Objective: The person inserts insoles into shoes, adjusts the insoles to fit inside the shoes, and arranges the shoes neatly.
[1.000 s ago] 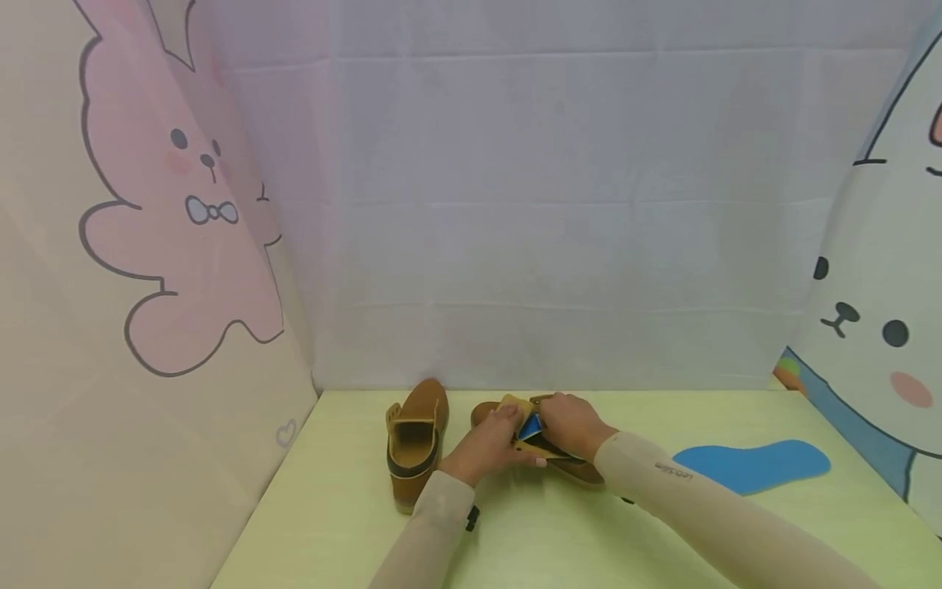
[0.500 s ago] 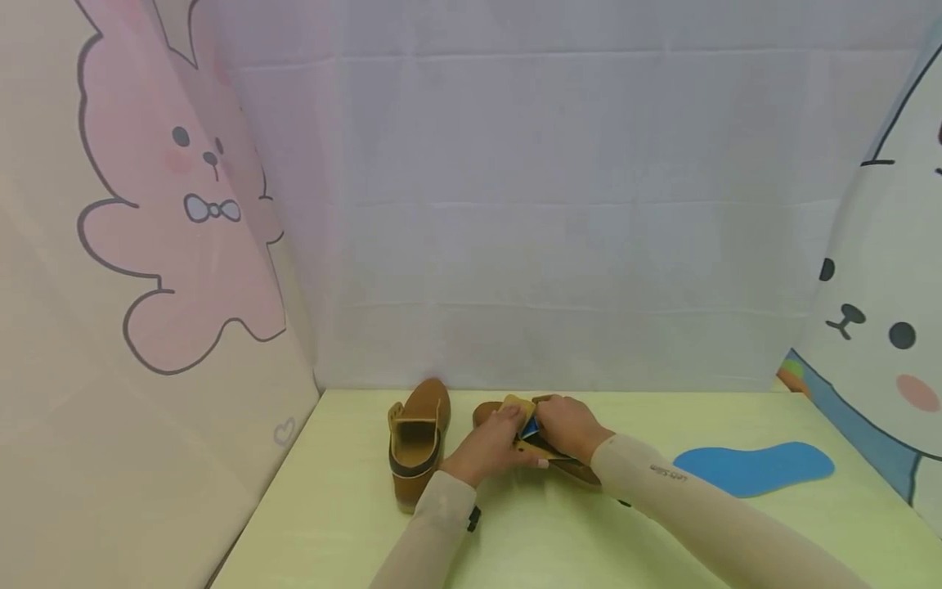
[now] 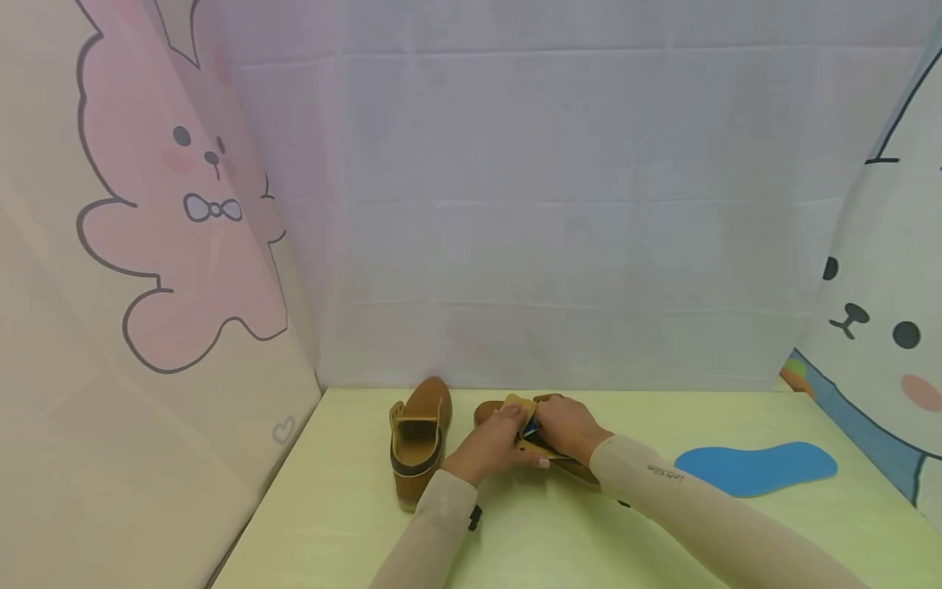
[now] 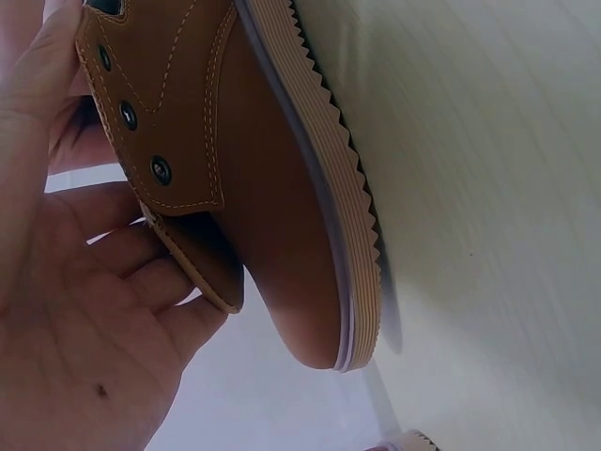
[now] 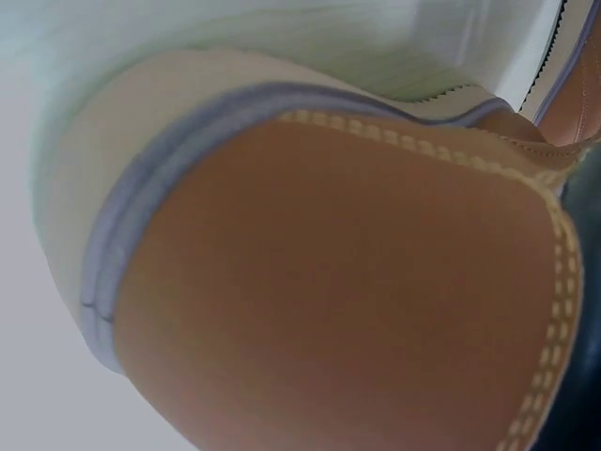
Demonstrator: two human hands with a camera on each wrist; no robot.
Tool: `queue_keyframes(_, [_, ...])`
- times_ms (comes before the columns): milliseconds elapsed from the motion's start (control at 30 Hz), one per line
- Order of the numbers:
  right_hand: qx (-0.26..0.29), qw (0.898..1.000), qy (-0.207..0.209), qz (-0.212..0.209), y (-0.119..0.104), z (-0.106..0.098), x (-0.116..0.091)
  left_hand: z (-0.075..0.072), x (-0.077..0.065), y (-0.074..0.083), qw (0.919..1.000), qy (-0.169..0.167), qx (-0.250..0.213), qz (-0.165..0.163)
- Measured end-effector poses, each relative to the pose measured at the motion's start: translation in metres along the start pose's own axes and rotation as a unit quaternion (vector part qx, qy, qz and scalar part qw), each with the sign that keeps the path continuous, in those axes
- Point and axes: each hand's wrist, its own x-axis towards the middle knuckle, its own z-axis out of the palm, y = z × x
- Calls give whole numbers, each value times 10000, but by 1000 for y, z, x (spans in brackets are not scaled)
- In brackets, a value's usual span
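The brown shoe (image 3: 548, 446) you are working on lies on the pale green table (image 3: 515, 540), near its far edge and just right of its twin, the second brown shoe (image 3: 417, 442), which stands upright with its heel toward you. Your left hand (image 3: 491, 446) grips the shoe's eyelet flap, thumb on the outside, and your right hand (image 3: 567, 425) curls over the opening from the other side. Between the two hands only a sliver of a blue insole (image 3: 530, 427) shows; most of it is hidden by your fingers and the shoe's tongue, so you cannot tell how far it sits inside. The right wrist view is filled by blurred leather and stitching and shows no fingers. A second blue insole (image 3: 756, 468) lies flat on the table well to the right. A white cloth backdrop (image 3: 559, 213) closes the rear, with cartoon animal panels at either side. Compared with a second ago, your hands have drawn closer together and less of the blue shows.
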Motion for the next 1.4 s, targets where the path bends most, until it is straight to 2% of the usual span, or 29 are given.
queue_keyframes(500, [309, 9993, 125, -179, 0, 6, 4, 3, 0, 0, 9999, -40, -115, -110])
queue_keyframes(867, [614, 9975, 297, -202, 2, 9, 6, 3, 0, 0, 9999, 11, -142, -58])
queue_keyframes(1133, [912, 9953, 316, 29, 1, 12, 8, 2, 0, -1, 10000, 24, -64, -24])
queue_keyframes(1400, [970, 9922, 205, 751, -3, 10, 7, 2, -2, 0, 10000, 68, 41, 34])
